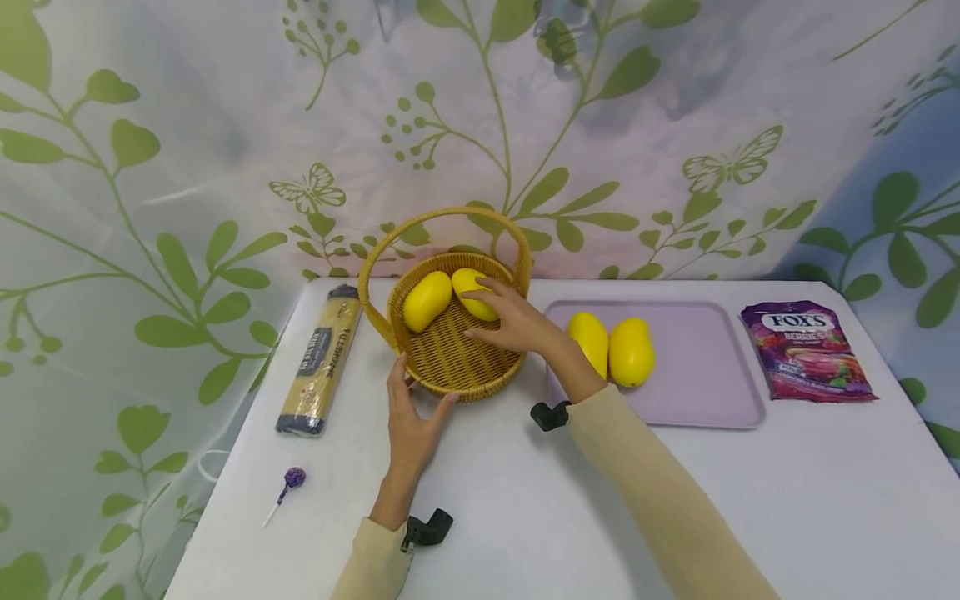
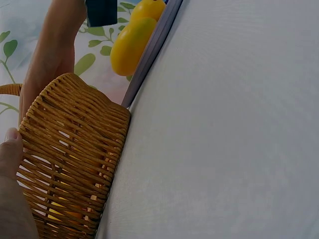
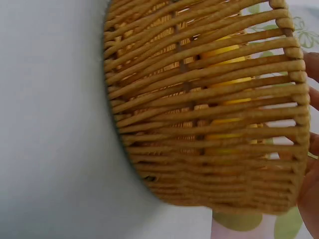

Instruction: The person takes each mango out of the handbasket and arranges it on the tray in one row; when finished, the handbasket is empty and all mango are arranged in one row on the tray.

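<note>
A round wicker basket (image 1: 457,358) with a tall arched handle stands at the back middle of the table. Two yellow mangoes lie in it, a left mango (image 1: 427,301) and a right mango (image 1: 472,287). My right hand (image 1: 513,321) reaches over the rim with fingers spread, fingertips at the right mango and thumb apart from it. My left hand (image 1: 412,425) rests against the basket's front-left outside, thumb and fingers wide apart. In the left wrist view, a fingertip touches the wicker side (image 2: 75,144). The right wrist view shows the right hand (image 3: 311,169) partly behind the weave.
Right of the basket, a lilac tray (image 1: 697,358) holds two more mangoes (image 1: 632,352). A Fox's candy bag (image 1: 808,352) lies at the far right. On the left are a pasta pack (image 1: 321,362) and a purple lollipop (image 1: 294,477). A leaf-patterned curtain (image 1: 480,125) hangs behind the table.
</note>
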